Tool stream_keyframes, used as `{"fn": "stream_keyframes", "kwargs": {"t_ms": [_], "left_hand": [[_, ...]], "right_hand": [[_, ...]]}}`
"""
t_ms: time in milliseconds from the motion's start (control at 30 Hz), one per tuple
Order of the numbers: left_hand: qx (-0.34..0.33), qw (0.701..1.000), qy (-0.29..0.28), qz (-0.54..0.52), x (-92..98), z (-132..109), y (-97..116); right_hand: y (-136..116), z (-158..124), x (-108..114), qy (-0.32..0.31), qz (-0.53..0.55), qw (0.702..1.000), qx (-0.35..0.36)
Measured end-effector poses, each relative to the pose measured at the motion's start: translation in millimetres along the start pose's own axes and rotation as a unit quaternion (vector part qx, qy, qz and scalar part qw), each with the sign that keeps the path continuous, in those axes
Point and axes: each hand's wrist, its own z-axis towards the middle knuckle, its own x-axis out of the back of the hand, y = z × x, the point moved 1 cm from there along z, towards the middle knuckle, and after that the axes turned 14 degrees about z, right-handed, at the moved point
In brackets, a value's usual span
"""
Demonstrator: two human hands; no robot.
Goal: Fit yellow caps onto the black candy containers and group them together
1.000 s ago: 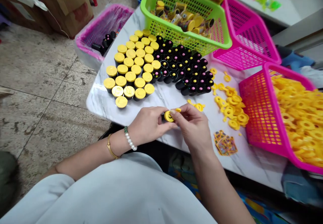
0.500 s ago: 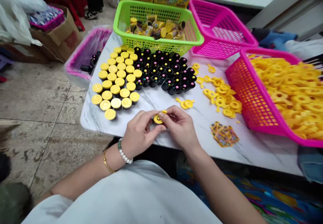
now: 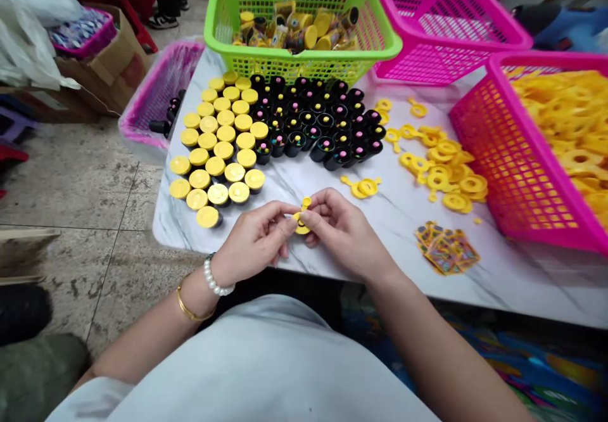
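My left hand (image 3: 254,241) and my right hand (image 3: 339,229) meet over the near edge of the marble table (image 3: 498,282), both closed round one small black tube with a yellow ring cap (image 3: 301,220) pinched between the fingertips. Just beyond stand several black tubes with yellow caps (image 3: 216,149) in rows, and beside them several open black tubes (image 3: 313,121). One loose yellow ring cap (image 3: 363,187) lies close to my right hand, and a heap of loose yellow caps (image 3: 444,168) lies farther right.
A green basket (image 3: 304,67) of finished tubes stands at the back. A pink basket (image 3: 489,156) full of yellow caps is on the right, another pink basket (image 3: 418,61) behind it. A small stack of stickers (image 3: 444,251) lies by the front edge. A pink bin (image 3: 152,102) sits left of the table.
The view shifted; my hands stayed together on the tube and cap, drawn slightly nearer the table's front edge, with the cap's tab now sticking up between my fingers.
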Motion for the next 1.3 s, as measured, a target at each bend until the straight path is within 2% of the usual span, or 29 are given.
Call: {"fn": "stream_keyframes", "kwargs": {"t_ms": [133, 233, 300, 400, 467, 533, 600, 667, 733, 800, 900, 1000, 1100, 1200, 1267, 1300], "left_hand": [[0.021, 1.000, -0.022, -0.004, 5.5, 7, 4], [0.005, 0.999, -0.030, 0.014, 4.2, 8, 4], [-0.033, 0.996, 0.028, 0.074, 0.0, 4, 1], [-0.122, 0.961, 0.146, 0.201, -9.9, -3, -5], [-0.145, 0.941, 0.185, 0.243, -16.0, -5, -10], [-0.143, 0.938, 0.193, 0.251, -19.6, -5, -13], [-0.145, 0.937, 0.191, 0.252, -20.5, -4, -15], [-0.153, 0.937, 0.183, 0.257, -19.9, -3, -15], [-0.153, 0.936, 0.177, 0.264, -18.8, -3, -14], [-0.147, 0.933, 0.177, 0.277, -17.7, -2, -14], [-0.140, 0.927, 0.177, 0.300, -18.3, 0, -13], [-0.147, 0.918, 0.202, 0.308, -22.2, -1, -13], [-0.170, 0.901, 0.237, 0.320, -27.6, -7, -12], [-0.187, 0.872, 0.258, 0.371, -28.4, -13, -12], [-0.185, 0.840, 0.298, 0.415, -23.5, -19, -13], [-0.180, 0.820, 0.321, 0.438, -19.9, -22, -14]], "right_hand": [[0, 1, 1, -0.008, -0.024, 1.000, 0.010], [0, 2, 1, -0.016, -0.015, 1.000, 0.013], [2, 2, -1, -0.009, -0.005, 1.000, 0.022], [6, -3, -4, 0.032, -0.003, 0.997, 0.075], [9, -7, -2, 0.054, -0.001, 0.992, 0.112], [11, -8, 3, 0.060, 0.027, 0.992, 0.109], [7, -2, 9, 0.033, 0.060, 0.996, 0.055], [-3, 7, 14, -0.033, 0.058, 0.998, -0.022], [-17, 17, 14, -0.118, 0.007, 0.989, -0.085], [-28, 22, 11, -0.166, -0.084, 0.979, -0.085], [-32, 14, 2, -0.115, -0.233, 0.965, 0.036], [-19, -5, -9, -0.029, -0.267, 0.954, 0.137], [-6, -17, -13, 0.002, -0.241, 0.956, 0.167], [-7, -15, -2, -0.008, -0.242, 0.954, 0.177], [-13, -9, 18, 0.058, -0.309, 0.918, 0.240], [-15, -6, 31, 0.108, -0.365, 0.881, 0.280]]}}
